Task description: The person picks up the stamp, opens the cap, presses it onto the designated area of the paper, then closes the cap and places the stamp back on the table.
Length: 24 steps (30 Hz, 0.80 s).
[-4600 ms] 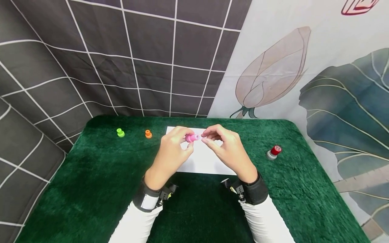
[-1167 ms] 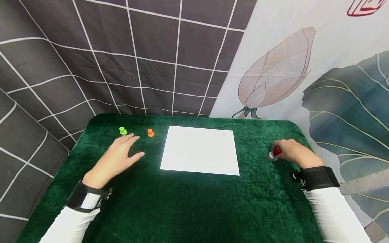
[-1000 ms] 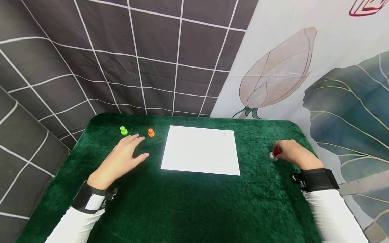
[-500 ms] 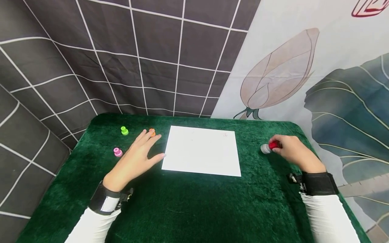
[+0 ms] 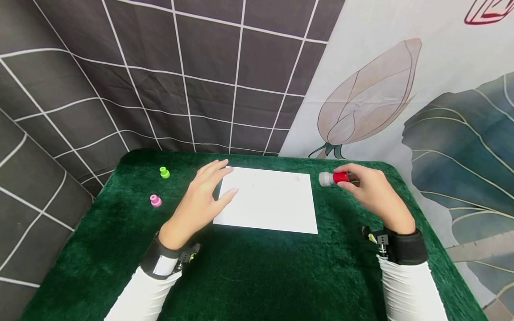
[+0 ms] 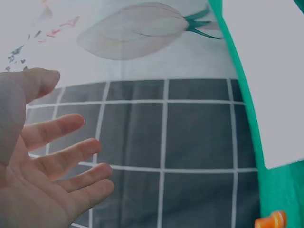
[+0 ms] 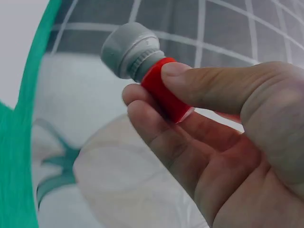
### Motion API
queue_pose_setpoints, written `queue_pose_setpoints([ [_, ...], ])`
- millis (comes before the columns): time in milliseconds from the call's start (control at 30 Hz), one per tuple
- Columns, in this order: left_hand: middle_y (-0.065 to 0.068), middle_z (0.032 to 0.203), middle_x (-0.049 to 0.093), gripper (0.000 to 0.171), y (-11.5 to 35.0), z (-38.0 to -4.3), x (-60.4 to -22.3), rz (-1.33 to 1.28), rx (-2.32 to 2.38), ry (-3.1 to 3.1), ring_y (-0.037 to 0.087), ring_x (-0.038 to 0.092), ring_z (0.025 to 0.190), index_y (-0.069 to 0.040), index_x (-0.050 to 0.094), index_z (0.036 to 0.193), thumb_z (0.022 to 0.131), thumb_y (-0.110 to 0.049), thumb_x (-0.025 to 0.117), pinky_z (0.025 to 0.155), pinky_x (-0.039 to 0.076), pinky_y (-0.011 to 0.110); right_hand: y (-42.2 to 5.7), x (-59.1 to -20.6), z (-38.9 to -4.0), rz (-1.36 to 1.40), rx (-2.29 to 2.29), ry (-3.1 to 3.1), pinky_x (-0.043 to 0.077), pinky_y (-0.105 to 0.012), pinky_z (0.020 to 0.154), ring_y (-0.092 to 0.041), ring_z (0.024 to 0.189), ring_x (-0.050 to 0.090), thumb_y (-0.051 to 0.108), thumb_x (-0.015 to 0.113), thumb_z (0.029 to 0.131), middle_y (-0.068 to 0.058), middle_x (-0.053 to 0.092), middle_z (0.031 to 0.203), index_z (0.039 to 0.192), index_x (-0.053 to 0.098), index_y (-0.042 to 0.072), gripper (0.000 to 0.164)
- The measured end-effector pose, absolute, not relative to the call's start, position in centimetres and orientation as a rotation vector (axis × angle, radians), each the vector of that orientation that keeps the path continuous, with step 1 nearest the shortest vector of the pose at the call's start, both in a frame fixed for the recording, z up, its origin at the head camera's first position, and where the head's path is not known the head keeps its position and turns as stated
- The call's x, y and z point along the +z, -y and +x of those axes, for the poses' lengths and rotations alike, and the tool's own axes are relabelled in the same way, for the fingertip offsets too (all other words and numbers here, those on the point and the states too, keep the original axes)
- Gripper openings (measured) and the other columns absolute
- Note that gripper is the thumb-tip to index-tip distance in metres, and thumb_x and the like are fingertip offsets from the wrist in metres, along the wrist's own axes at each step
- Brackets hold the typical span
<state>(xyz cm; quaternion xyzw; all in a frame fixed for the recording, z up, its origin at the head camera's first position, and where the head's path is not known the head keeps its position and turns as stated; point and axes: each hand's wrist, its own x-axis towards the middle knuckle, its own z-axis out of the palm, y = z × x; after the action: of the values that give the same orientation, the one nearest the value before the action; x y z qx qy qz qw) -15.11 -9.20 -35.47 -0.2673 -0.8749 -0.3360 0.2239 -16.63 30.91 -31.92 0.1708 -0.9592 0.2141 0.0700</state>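
Observation:
My right hand (image 5: 373, 191) pinches a small stamp (image 5: 339, 177) between thumb and fingers, raised over the cloth just right of the paper. Its red body is in the fingers and its grey cap points left; the right wrist view shows the cap (image 7: 128, 50) fitted on the end. My left hand (image 5: 201, 196) hovers at the left edge of a white sheet of paper (image 5: 265, 205), fingers spread and holding nothing. A faint red print (image 5: 297, 179) marks the sheet's upper right corner.
On the green cloth (image 5: 257, 276) at the left stand a green stamp-like piece (image 5: 164, 172) and a pink one (image 5: 155, 200). An orange one (image 6: 271, 220) shows in the left wrist view, hidden by my left hand in the head view. Fabric hangs behind the table.
My right hand has lifted the red stamp off the cloth and carried it left towards the paper. My left hand has moved right to the sheet, uncovering the pink piece and covering the orange one.

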Motion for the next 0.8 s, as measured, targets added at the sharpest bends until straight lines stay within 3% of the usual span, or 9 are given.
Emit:
queue_pose_setpoints([
  [333, 0.011, 0.134, 0.060, 0.043, 5.4, -15.0, -33.1, -0.764, -1.115, 2.237, 0.022, 0.052, 0.125, -0.007, 0.064, 0.124, 0.085, -0.024, 0.074, 0.100, 0.051, 0.047, -27.0, -31.7, -15.5, 0.592, 1.108, 2.603, 0.051, -0.011, 0.061, -0.010, 0.075, 0.067, 0.017, 0.070, 0.088, 0.000, 0.073, 0.098, 0.117, 0.067, 0.021, 0.029],
  [567, 0.008, 0.135, 0.059, 0.044, 2.8, -14.7, -32.5, -0.807, -1.329, 2.168, 0.019, 0.055, 0.121, -0.008, 0.063, 0.127, 0.087, -0.022, 0.072, 0.097, 0.053, 0.045, -25.4, -32.2, -15.2, 0.662, 1.299, 2.474, 0.051, -0.011, 0.060, -0.014, 0.075, 0.066, 0.010, 0.071, 0.087, -0.003, 0.071, 0.100, 0.119, 0.067, 0.018, 0.033],
  [800, 0.009, 0.130, 0.061, 0.048, 1.8, -14.6, -33.1, -0.797, -1.569, 2.153, 0.017, 0.058, 0.116, -0.006, 0.060, 0.129, 0.085, -0.017, 0.074, 0.092, 0.056, 0.037, -23.5, -32.3, -14.7, 0.746, 1.503, 2.341, 0.059, -0.017, 0.075, -0.016, 0.086, 0.068, 0.000, 0.071, 0.085, -0.009, 0.071, 0.104, 0.118, 0.067, 0.011, 0.035],
])
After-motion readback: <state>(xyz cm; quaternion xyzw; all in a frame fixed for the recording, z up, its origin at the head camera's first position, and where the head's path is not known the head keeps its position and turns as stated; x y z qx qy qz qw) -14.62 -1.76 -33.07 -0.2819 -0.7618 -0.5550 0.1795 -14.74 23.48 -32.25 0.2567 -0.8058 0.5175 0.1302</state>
